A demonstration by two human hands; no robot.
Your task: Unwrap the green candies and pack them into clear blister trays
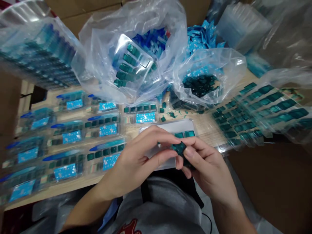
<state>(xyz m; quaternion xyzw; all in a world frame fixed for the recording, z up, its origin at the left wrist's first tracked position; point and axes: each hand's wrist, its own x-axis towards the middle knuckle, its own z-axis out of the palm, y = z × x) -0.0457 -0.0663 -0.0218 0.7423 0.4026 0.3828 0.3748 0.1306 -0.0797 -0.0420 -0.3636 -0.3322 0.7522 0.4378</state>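
Both hands meet over a clear plastic tray [168, 124] near the table's front edge. Between their fingertips is a dark green translucent square piece [179, 148]. My left hand [146, 152] pinches its left side with thumb and forefinger. My right hand [204, 162] is closed around its right side, and more dark green pieces seem tucked under those fingers. Two green square pieces [184, 134] sit in the tray's upper right; my hands cover much of the rest.
Filled clear trays with blue packets [108, 129] stand in rows at left. Behind are a plastic bag [102, 78] with blue pieces and a tray, and a bag of dark green pieces [200, 85]. Stacked trays of green squares [268, 100] lie right. Loose bits [172, 114] dot the table.
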